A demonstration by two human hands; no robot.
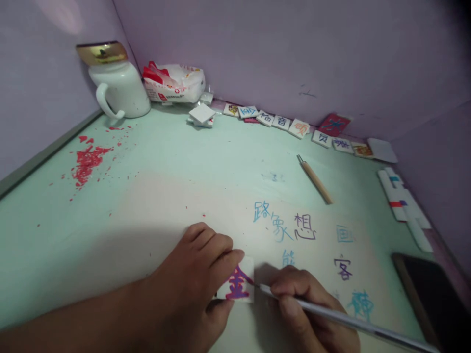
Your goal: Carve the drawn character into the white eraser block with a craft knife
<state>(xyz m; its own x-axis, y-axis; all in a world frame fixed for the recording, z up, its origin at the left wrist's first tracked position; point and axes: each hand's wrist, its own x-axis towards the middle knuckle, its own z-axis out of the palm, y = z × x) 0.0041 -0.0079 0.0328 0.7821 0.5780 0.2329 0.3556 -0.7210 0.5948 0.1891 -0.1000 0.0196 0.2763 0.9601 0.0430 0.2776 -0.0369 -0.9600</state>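
Near the bottom middle, my left hand (200, 274) grips a small white square tile (249, 295) from its left side, fingers on the top edge and thumb at the bottom. A purple character with red edges covers the tile's face, partly hidden by my fingers. My right hand (309, 309) is closed around a slim silver pen-shaped tool (338, 316). Its thin dark tip meets the right end of a stroke, close to the tile's right edge. Whether that tip is a blade or a brush I cannot make out.
Red shavings (88, 164) lie at left, near a white mug (123, 90) and a tissue pack (176, 83). Stacked tiles (202, 113) and a row of character tiles (281, 122) line the wall. A wooden-handled gouge (316, 181), markers (408, 211) and a phone (434, 294) are at right.
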